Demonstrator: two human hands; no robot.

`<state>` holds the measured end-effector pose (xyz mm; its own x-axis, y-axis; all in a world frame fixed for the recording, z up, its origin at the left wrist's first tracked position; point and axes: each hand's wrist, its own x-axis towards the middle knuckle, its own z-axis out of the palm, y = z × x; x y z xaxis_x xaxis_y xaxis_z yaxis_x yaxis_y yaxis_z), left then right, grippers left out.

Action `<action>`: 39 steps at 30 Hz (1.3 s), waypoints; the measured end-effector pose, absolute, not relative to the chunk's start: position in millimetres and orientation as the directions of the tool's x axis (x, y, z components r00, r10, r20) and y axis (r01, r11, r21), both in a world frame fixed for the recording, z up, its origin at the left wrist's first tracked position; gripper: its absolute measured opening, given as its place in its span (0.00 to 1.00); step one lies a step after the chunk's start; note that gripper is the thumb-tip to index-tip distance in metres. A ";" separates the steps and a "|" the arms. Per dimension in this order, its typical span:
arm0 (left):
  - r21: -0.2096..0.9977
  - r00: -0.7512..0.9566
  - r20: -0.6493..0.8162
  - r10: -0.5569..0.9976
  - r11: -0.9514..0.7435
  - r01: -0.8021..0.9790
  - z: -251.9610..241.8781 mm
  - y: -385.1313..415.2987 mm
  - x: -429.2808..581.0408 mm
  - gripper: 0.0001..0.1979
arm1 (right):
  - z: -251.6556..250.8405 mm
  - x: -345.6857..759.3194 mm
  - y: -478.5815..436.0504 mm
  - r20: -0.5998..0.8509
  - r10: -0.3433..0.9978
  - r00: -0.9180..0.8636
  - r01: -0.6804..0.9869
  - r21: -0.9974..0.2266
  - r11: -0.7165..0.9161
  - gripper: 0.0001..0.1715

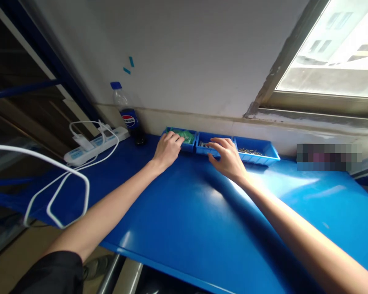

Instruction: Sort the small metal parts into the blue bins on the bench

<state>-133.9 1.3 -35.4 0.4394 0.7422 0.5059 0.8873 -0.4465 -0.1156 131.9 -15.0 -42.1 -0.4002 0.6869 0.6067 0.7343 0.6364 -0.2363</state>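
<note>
Three small blue trays stand in a row against the wall at the back of a blue table (184, 212). My left hand (167, 149) rests on the front edge of the left tray (190, 146), which holds green pieces; its fingers curl over the rim. My right hand (227, 157) reaches into the middle tray (204, 149), fingers bent over small metal parts; what they hold, if anything, is hidden. The right tray (257, 157) contains thin metal pins.
A cola bottle (127, 112) with a blue cap stands left of the trays. A white power strip (95, 145) with white cables (58, 183) lies at the table's left end. A window (334, 53) is at the upper right, dark shelving at the left.
</note>
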 end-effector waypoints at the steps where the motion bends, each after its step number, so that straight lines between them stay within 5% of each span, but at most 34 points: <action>1: -0.113 0.451 0.497 0.742 -0.460 0.881 -36.0 4.5 -133.2 0.11 | -42.3 124.8 -10.9 0.606 0.682 -0.410 0.729 -0.232 0.644 0.19; 7: -0.173 0.526 0.487 0.697 -0.513 0.841 -39.0 9.1 -131.6 0.07 | -40.9 99.8 -5.2 0.604 0.664 -0.440 0.707 -0.224 0.671 0.19; 16: -0.322 0.620 0.497 0.606 -0.535 0.781 -53.2 -6.2 -143.5 0.14 | -51.9 109.5 -23.3 0.606 0.657 -0.448 0.693 -0.229 0.684 0.18; 26: -0.186 0.525 0.433 0.733 -0.497 0.848 -31.8 6.8 -132.0 0.11 | -52.3 142.0 -39.0 0.679 0.627 -0.382 0.699 -0.232 0.676 0.15; 29: -0.182 0.480 0.511 0.713 -0.456 0.871 -24.7 -3.2 -121.4 0.13 | -52.0 155.3 -49.4 0.703 0.635 -0.319 0.679 -0.298 0.671 0.09; 31: -0.184 0.493 0.575 0.653 -0.484 0.855 -22.6 -12.9 -110.5 0.13 | -53.1 163.8 -56.1 0.666 0.695 -0.270 0.660 -0.397 0.637 0.08; 34: -0.203 0.640 0.498 0.585 -0.639 0.742 -25.5 -26.1 -88.3 0.12 | -56.9 174.7 -62.0 0.519 0.821 -0.238 0.723 -0.470 0.507 0.25; 39: 0.015 0.653 0.284 0.702 -0.684 0.729 -42.6 -35.0 -57.4 0.14 | -59.6 181.4 -61.9 0.260 0.915 -0.307 0.891 -0.259 0.373 0.27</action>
<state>-57.4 -35.0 -42.6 0.6528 0.7024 0.2838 0.7293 -0.6840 0.0155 181.4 -61.9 -59.6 -0.3074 0.9155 0.2597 0.8912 0.3726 -0.2585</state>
